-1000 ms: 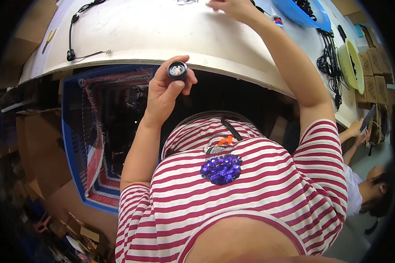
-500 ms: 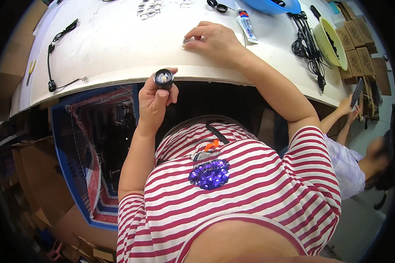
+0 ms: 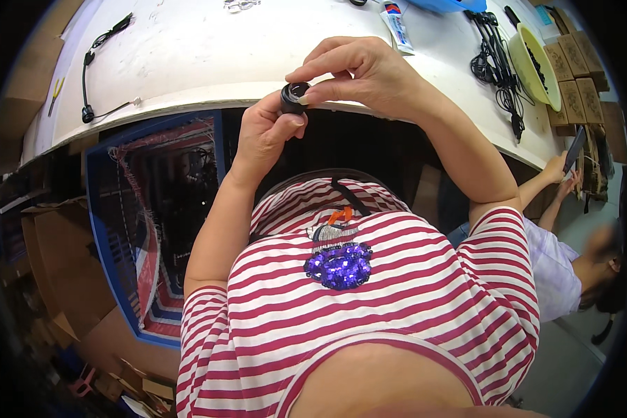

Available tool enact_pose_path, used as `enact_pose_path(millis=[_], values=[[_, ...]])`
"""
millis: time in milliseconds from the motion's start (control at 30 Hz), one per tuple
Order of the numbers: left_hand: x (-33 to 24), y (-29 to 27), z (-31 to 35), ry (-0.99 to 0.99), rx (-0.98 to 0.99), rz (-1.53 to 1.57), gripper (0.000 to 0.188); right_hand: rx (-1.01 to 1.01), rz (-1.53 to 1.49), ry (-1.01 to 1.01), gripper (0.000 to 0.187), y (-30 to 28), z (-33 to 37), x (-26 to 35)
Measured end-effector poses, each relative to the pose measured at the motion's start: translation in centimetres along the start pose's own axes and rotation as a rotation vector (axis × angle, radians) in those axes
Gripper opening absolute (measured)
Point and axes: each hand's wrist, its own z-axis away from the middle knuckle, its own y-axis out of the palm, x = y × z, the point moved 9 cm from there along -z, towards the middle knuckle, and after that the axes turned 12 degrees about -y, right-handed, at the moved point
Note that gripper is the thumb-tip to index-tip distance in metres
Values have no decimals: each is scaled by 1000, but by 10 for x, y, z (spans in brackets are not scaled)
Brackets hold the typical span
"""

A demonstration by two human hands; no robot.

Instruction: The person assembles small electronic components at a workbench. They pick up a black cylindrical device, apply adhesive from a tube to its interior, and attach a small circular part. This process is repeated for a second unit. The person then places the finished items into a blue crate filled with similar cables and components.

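We see a small black ring part (image 3: 294, 97) of glossy plastic, a white matt tabletop (image 3: 188, 56) with a scuffed, slightly rough face, a smooth yellow plastic bowl (image 3: 533, 59), brown cardboard boxes (image 3: 56, 265), and our striped cloth shirt (image 3: 369, 299) with shiny purple sequins

White table (image 3: 188, 63) | black cables (image 3: 498, 66) | yellow-green bowl (image 3: 529, 59) | glue tube (image 3: 398, 28) | blue-rimmed crate (image 3: 111, 230) | cardboard boxes (image 3: 63, 279)
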Motion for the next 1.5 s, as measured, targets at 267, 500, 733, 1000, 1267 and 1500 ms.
enact_pose_path(millis=[267,500,733,1000,1267,1500], values=[[5,8,-1,-29,-43,-153,16,60,62,39,28,-3,12,3],[3,10,1,-29,-30,-93,37,-228,716,127,28,-97,-6,-76],[-3,0,10,-2,-46,-69,41,-135,972,328,16,-111,-7,-141],[-4,-6,15,-4,-35,-24,44,-68,-743,731,14,-5,6,-134],[-6,-7,20,-4,-44,-9,24,-149,386,218,42,-49,-5,-103],[-8,5,19,-39,-31,-95,26,-56,236,212,34,-30,-4,-77]])
